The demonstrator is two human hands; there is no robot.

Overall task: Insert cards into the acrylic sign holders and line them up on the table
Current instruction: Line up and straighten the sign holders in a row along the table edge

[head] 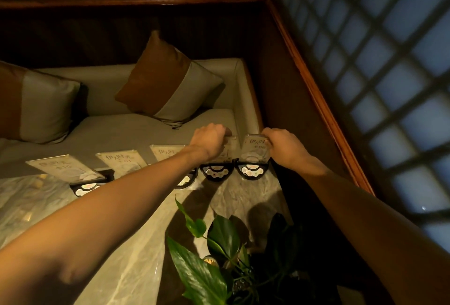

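1. Five acrylic sign holders [126,162] lined along desk [136,243] far edge, mid-frame.
2. Left hand [209,140] fingers closed on fourth holder's [227,151] top.
3. Right hand [283,145] fingers gripping rightmost holder [255,152].

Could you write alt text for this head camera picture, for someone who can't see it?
Two bare hands grip the tops of the two rightmost acrylic sign holders, left hand on one, right hand on the end one. Five holders line the marble table's far edge.
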